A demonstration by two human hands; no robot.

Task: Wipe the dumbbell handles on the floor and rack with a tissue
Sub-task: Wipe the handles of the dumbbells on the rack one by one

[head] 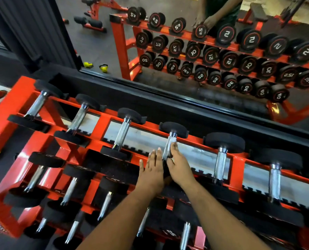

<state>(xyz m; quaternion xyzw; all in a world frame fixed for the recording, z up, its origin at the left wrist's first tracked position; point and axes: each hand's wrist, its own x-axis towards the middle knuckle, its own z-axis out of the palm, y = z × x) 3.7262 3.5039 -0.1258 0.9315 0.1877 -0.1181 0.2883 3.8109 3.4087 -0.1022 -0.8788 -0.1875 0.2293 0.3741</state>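
Fingers of the right hand (179, 168) curl around the handle (169, 147) of the 4th top-row dumbbell on the rack (103, 123), likely wiping; no tissue shows. Left hand (152, 170) lies flat, fingers straight, on its near head. Judging by position, most handles remain; no floor dumbbells are visible.

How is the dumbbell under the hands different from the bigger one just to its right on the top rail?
The handled dumbbell has smaller black heads; its right-hand neighbour has clearly larger ones. The right hand lies on the first one's handle, with the left hand flat beside it; the neighbour's handle is bare and untouched. Both have silver knurled handles and rest across the red rack.
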